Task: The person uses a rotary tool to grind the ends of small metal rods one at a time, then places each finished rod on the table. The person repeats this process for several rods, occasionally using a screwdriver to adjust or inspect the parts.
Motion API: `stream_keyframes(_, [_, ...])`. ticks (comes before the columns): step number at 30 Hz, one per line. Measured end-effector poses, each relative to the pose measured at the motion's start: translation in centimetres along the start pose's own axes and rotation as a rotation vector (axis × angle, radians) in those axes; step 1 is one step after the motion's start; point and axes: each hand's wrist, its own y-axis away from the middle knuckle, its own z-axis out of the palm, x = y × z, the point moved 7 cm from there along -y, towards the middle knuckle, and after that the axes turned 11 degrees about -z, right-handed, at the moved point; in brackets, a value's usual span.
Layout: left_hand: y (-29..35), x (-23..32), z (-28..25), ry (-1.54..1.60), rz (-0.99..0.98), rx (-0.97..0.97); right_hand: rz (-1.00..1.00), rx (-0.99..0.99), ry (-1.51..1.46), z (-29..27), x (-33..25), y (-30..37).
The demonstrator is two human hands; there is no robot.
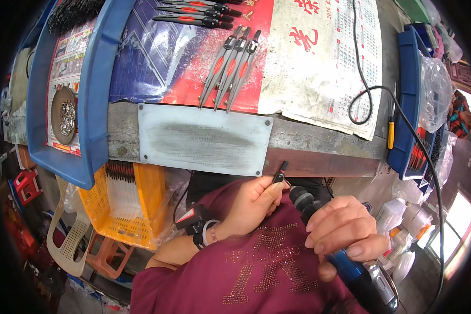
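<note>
Pinched between thumb and fingers of my left hand (259, 201) is a small black compass part (280, 172), its lower portion covered by the fingers. My right hand (345, 230) wraps round an electric screwdriver (345, 267) with a blue and black body. The black nose of the screwdriver points at the held part, close to my left fingertips; whether the bit touches it I cannot tell. Ahead on the bench lie several assembled drawing compasses, grey with red ovals: a fanned group (230, 68) near the metal plate and a farther stack (196, 14).
A worn pale plate (204, 116) is fixed at the bench edge. At left, a blue tray (97, 104) holds a dish of small metal pieces (65, 112); below stands a yellow crate (107, 214). A black cable (403, 112) loops at right, beside a yellow-handled screwdriver (391, 133) and blue bins (409, 99).
</note>
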Motion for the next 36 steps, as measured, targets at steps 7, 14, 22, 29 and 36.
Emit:
stream_keyframes(7, [0.0,0.1,-0.1,-0.013,0.010,-0.024,0.036,-0.022,-0.064,-0.1,0.5,-0.3])
stream_keyframes(14, [0.0,0.1,-0.1,-0.033,0.024,-0.011,0.055,-0.026,-0.008,0.1,0.7,-0.5])
stream_keyframes(22, [-0.1,0.0,-0.2,-0.060,0.016,-0.001,0.042,0.037,0.016,-0.3,1.2,-0.2])
stream_keyframes(29, [0.1,0.4,0.2,-0.090,0.057,0.057,0.033,0.051,-0.037,-0.7,1.4,-0.2])
stream_keyframes(36, [0.2,0.4,0.2,-0.072,0.013,-0.002,0.038,0.092,-0.028,-1.2,0.5,0.1])
